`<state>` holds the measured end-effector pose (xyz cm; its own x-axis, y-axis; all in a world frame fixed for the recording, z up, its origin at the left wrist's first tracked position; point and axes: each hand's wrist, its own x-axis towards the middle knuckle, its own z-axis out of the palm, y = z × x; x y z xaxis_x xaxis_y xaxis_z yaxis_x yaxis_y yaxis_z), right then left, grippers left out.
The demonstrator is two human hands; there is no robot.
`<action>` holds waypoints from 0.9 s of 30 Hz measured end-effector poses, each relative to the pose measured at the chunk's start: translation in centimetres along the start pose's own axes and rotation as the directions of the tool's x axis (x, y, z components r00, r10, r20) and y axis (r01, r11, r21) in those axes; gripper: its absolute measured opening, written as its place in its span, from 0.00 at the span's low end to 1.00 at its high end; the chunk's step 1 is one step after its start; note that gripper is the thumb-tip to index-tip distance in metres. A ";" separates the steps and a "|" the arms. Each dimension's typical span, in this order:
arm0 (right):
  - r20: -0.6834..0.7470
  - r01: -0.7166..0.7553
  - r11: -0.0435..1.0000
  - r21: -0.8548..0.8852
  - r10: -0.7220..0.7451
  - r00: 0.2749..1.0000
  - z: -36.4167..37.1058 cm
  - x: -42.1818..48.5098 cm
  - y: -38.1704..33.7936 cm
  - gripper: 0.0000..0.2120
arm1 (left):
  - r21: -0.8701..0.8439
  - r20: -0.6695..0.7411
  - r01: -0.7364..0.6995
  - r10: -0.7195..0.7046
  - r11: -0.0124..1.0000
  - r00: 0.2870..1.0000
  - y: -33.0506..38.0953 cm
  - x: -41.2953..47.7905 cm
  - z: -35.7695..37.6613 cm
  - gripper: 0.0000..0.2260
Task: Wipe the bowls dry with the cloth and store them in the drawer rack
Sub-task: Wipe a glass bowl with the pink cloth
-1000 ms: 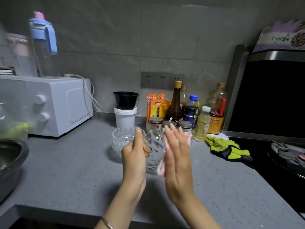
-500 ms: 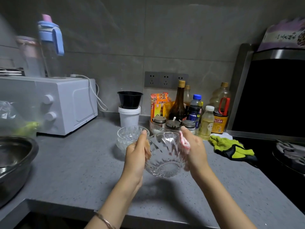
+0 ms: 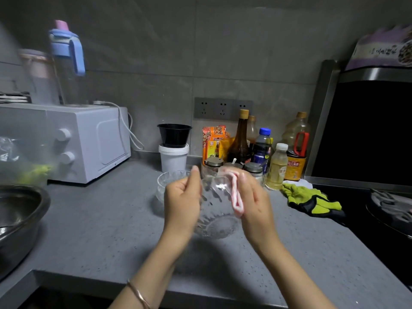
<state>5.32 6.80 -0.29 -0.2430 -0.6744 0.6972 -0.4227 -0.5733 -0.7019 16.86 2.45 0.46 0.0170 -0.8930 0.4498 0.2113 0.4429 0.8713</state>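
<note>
Head view: both hands are up over the counter (image 3: 100, 219) with the bowl (image 3: 217, 217) between them, held clear of the surface above the front middle. The left hand (image 3: 182, 204) grips the bowl's left wall, fingers curled at the rim, thumb standing up. The right hand (image 3: 254, 204) is curled on the cloth (image 3: 236, 197), a pink-and-white fold pressed against the bowl's right rim. Its fingertips blur, so I cannot tell how far they reach inside. The bowl tilts, base toward the front edge. Just behind the left hand, a second bowl (image 3: 169, 178) sits on the counter. Bottles (image 3: 239, 139) line the back edge, gloves (image 3: 310, 197) lie toward the right, and a basin (image 3: 20, 215) sits at the left edge.
</note>
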 end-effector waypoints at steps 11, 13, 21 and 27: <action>0.019 0.254 0.811 -0.527 -0.287 0.958 1.6 -0.5 -0.7 0.18 | -0.056 0.015 0.107 -0.107 0.993 0.994 -0.1 -0.3 0.4 0.20; -0.026 0.074 0.966 -0.247 -0.083 0.996 1.1 0.2 -0.6 0.16 | -0.074 0.003 0.116 -0.116 0.990 0.993 0.1 -0.4 0.2 0.21; -0.042 -0.352 0.913 0.206 0.368 0.929 -0.5 1.0 0.3 0.24 | -0.086 0.123 0.148 -0.137 0.985 0.983 -1.1 0.0 -0.9 0.28; 0.027 -0.268 0.963 -0.032 0.269 0.963 -0.9 2.1 -0.2 0.26 | 0.257 0.302 -0.137 0.055 0.957 0.952 0.1 0.8 -0.5 0.23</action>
<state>4.11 5.90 1.49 -0.3239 -0.8161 0.4787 -0.3698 -0.3565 -0.8580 17.35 1.71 0.85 -0.2678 -0.8011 0.5353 -0.0510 0.5666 0.8224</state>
